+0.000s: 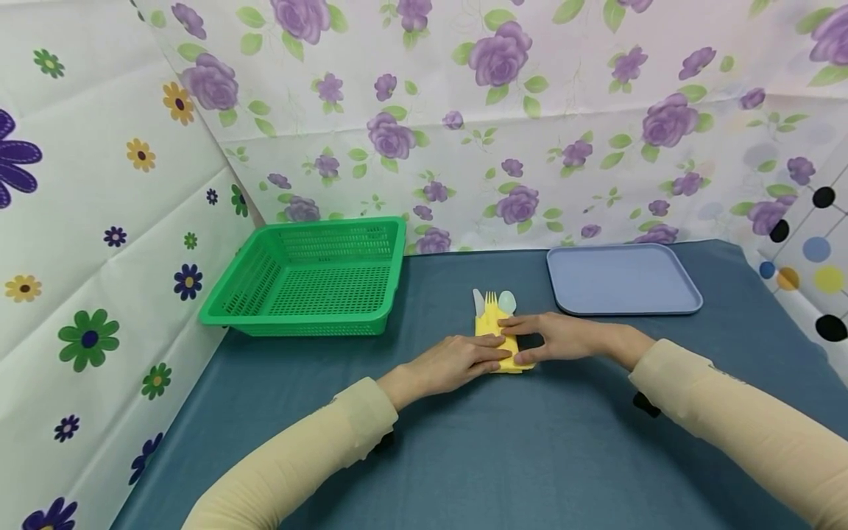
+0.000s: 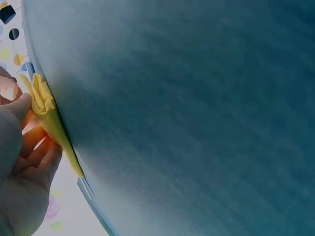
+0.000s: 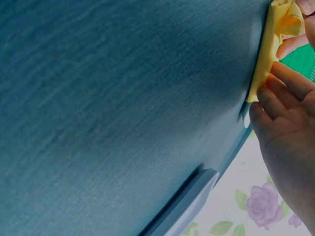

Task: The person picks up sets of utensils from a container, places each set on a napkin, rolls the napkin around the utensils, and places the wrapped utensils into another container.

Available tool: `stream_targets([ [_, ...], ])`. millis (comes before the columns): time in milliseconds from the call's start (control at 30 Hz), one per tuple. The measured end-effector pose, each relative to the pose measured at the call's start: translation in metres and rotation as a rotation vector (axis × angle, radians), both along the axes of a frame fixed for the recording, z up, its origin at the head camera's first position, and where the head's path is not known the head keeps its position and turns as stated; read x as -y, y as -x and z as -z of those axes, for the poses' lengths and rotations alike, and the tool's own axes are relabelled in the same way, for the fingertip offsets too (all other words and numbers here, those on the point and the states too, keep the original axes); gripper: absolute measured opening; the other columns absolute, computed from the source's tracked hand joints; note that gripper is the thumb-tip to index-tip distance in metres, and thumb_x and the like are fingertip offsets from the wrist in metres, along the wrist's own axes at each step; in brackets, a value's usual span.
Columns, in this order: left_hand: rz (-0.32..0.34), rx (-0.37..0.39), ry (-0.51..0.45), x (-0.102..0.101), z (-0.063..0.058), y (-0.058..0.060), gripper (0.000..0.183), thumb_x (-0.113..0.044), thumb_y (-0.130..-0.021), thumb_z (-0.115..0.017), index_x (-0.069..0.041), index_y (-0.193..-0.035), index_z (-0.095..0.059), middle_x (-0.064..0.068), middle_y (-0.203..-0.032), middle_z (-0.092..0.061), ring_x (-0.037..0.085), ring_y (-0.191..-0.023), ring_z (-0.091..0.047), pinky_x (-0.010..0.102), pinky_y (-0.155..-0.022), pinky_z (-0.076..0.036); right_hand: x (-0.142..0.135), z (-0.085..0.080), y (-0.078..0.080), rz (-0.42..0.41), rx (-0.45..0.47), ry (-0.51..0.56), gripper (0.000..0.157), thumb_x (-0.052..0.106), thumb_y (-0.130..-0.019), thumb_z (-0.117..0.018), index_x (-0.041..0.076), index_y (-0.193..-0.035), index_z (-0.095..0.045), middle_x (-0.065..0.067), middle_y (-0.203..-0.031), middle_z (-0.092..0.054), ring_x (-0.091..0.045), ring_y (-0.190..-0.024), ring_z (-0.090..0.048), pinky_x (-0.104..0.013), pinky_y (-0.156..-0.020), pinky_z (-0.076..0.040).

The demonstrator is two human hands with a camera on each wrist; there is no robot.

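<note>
A folded yellow napkin (image 1: 489,324) lies on the blue-grey cloth. From its far end stick out a pale knife (image 1: 478,302), a yellow fork (image 1: 491,298) and a pale green spoon (image 1: 506,302), their handles hidden by the napkin. My left hand (image 1: 453,362) rests its extended fingers across the near part of the napkin. Coming from the other side, my right hand (image 1: 563,337) touches it with straight fingers at the upper right and the thumb lower down. In the right wrist view, fingers (image 3: 288,91) lie along the napkin's side, and its near end looks loosely rolled.
A green plastic basket (image 1: 291,329) stands at the back left. At the back right lies a light blue tray (image 1: 626,312). Flowered sheeting (image 1: 397,88) hangs behind the table, with patterned sheets on both sides.
</note>
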State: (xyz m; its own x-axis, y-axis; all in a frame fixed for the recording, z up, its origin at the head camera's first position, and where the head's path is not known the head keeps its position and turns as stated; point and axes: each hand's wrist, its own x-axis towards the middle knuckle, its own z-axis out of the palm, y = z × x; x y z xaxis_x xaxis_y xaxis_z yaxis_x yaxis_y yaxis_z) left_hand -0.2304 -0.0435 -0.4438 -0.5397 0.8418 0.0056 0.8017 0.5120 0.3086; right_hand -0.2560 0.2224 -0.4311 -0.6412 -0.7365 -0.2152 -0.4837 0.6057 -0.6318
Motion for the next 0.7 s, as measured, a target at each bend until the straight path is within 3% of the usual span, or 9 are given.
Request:
stream_targets([
  [200, 0.003, 0.033, -0.001, -0.001, 0.000, 0.003, 0.043, -0.037, -0.110, -0.054, -0.022, -0.149, -0.060, 0.002, -0.160, -0.047, 0.018, -0.142, -0.051, 0.040, -0.115, -0.045, -0.001, 0.002, -0.001, 0.006, 0.001, -0.003, 0.070, 0.046, -0.101, -0.068, 0.013, -0.159, -0.045, -0.009, -0.168, -0.032, -0.039, -0.153, -0.030, -0.064, -0.116, -0.035],
  [433, -0.060, 0.158, -0.083, 0.000, -0.003, 0.012, 0.034, -0.028, -0.109, -0.057, -0.019, -0.140, -0.069, 0.001, -0.151, -0.057, 0.015, -0.140, -0.053, 0.032, -0.115, -0.044, -0.001, 0.003, -0.002, -0.004, -0.031, 0.025, 0.067, 0.039, -0.102, -0.070, 0.009, -0.157, -0.047, -0.012, -0.167, -0.035, -0.041, -0.151, -0.034, -0.062, -0.113, -0.040],
  [700, -0.030, 0.035, -0.008, 0.001, -0.005, 0.016, 0.038, -0.031, -0.108, -0.058, -0.015, -0.142, -0.066, 0.005, -0.155, -0.053, 0.021, -0.142, -0.050, 0.035, -0.117, -0.042, 0.000, 0.006, 0.000, -0.008, -0.062, 0.073, 0.052, 0.027, -0.107, -0.063, 0.004, -0.153, -0.052, -0.013, -0.164, -0.040, -0.040, -0.150, -0.037, -0.059, -0.114, -0.041],
])
